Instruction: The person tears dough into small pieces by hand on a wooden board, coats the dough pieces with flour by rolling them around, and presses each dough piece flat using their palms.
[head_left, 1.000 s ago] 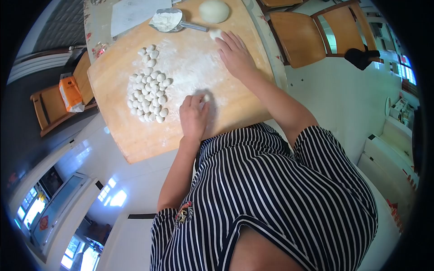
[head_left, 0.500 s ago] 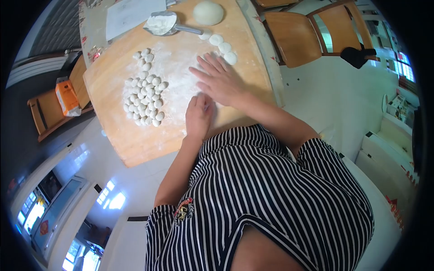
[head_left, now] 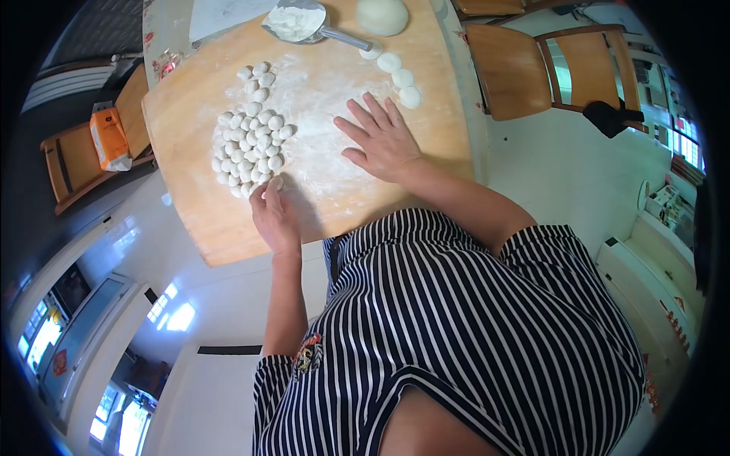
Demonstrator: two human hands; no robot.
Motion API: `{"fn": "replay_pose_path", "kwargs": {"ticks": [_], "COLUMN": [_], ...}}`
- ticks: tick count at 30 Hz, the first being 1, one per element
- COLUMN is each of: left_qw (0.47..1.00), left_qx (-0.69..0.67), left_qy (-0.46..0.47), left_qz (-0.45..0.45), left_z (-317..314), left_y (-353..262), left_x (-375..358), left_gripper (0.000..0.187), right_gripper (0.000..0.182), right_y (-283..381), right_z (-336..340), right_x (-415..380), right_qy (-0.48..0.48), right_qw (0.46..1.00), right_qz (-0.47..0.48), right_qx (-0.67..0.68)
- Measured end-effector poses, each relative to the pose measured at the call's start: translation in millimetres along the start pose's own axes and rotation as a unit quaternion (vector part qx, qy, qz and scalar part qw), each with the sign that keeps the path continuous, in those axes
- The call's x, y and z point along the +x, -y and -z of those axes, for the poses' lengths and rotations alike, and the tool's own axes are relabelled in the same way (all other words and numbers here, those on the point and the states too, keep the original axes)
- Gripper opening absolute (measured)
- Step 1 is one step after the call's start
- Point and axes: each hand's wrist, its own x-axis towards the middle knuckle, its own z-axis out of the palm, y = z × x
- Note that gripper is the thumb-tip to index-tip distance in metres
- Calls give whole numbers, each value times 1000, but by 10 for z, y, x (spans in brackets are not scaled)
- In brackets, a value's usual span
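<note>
My left hand is at the near right edge of a cluster of small white dough pieces. Its fingers are pinched around one dough piece. Resting over the floured wooden board, my right hand has its fingers spread, with nothing seen in it. Beyond its fingertips several flattened round dough discs lie in a line. A large smooth dough ball sits at the far side. Beside it a metal scoop holds white flour.
The board lies on a table with a patterned cloth. A white sheet lies at the far left. Wooden chairs stand to the right, one with a black item. An orange-and-white package is on a chair at left.
My left hand has moved left, from beside my right hand to the dough cluster, and its fingers now pinch a dough piece. My right hand's fingers are spread wider. The view has shifted slightly.
</note>
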Motion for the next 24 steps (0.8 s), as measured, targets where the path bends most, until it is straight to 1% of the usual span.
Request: {"fn": "replay_pose_path", "kwargs": {"ticks": [1,3,5,8,10,12,14,15,16,17,18,19,20,21,22,23,24], "left_qw": [997,996,997,995,995,995,988,988,995,998,999,999,996,990,985,976,967], "left_qx": [36,50,49,74,74,73,72,74,19,-36,-44,-44,-72,-101,-137,-165,-192], "left_qy": [-12,-7,14,13,19,28,-4,-4,-12,-19,9,11,26,41,65,91,129], "left_qz": [-61,-68,-52,-71,-63,-60,-137,-137,-94,-51,-23,-23,-55,-87,-82,-105,-107], "left_z": [-3,-7,-21,-44,-64,-107,-172,-242,-331,-399,-383,-378,-386,-425,-496,-560,-532], "left_y": [25,61,96,98,10,-81,-179,-210,-244,-268,-335,-418,-511,-608,-734,-856,-1084], "left_x": [35,54,100,131,122,109,76,59,61,61,85,110,131,153,169,184,200], "left_gripper": [43,44,43,39,37,35,32,32,30,29,28,28,27,26,26,27,29], "right_gripper": [63,61,59,55,54,54,54,55,55,55,55,55,54,54,53,53,53], "right_y": [13,20,12,-25,-33,-39,-121,-181,-230,-291,-359,-426,-510,-605,-691,-753,-780], "right_z": [-12,-9,-3,-27,-36,5,65,72,85,100,156,191,181,153,125,98,107], "right_x": [7,4,-2,-22,-69,-162,-231,-261,-271,-268,-239,-209,-171,-93,18,107,176], "right_qy": [4,0,-4,-13,-26,-30,-30,-19,-8,-8,-14,-19,-69,-68,-92,-116,-115], "right_qw": [1000,1000,1000,999,999,999,999,998,995,995,991,986,988,988,989,989,989], "right_qz": [-5,-5,-5,1,19,9,3,-26,-54,-53,-89,-127,-125,-127,-106,-86,-88], "right_qx": [-7,-16,-26,-34,-35,-26,-20,-52,-83,-82,-95,-108,-61,-62,-43,-25,-26]}}
